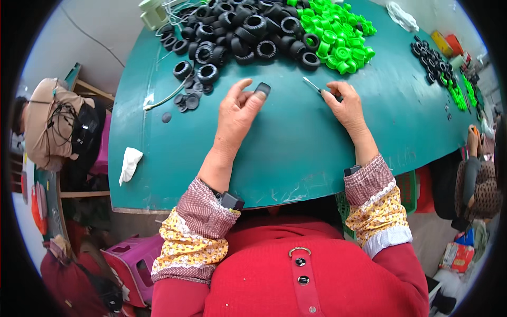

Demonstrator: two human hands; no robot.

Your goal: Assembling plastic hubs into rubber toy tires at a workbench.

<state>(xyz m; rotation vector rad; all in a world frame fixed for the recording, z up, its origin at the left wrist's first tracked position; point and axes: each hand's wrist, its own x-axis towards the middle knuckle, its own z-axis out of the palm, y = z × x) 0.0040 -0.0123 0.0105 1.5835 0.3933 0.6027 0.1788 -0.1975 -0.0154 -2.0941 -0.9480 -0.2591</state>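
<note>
My left hand rests on the green table, pinching a small flat dark disc between thumb and forefinger. My right hand grips a thin metal tool, its silver tip pointing up and left. A heap of small black toy tyres lies just beyond both hands, with a heap of bright green wheel hubs to its right. A few flat dark discs lie loose to the left of my left hand.
A second, smaller row of black tyres and green hubs lies at the far right. One person sits at the left, another at the right. A pink stool stands below the table edge.
</note>
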